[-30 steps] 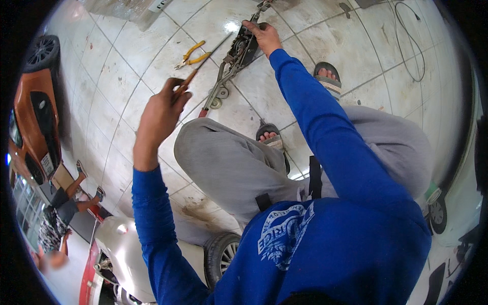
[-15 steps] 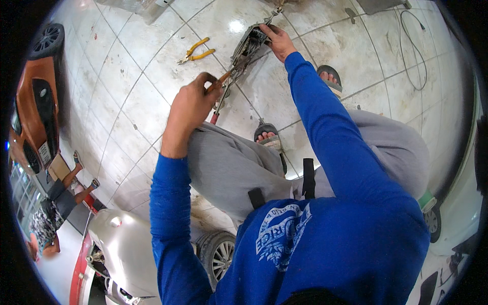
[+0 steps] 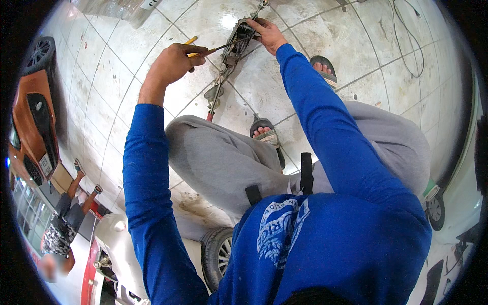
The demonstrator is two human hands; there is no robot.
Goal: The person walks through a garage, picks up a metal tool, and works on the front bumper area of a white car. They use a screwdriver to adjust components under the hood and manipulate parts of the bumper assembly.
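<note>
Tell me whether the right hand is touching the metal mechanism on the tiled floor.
Touching. The head view shows the right hand with its fingers laid over the top of the metal mechanism, no gap between them, while the left hand holds a screwdriver toward it.

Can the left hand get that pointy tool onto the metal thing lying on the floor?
Probably yes. The left hand grips a thin tool whose tip already meets the metal part, with nothing between them. The right hand holds the part from the far side, clear of the tool's path.
</note>
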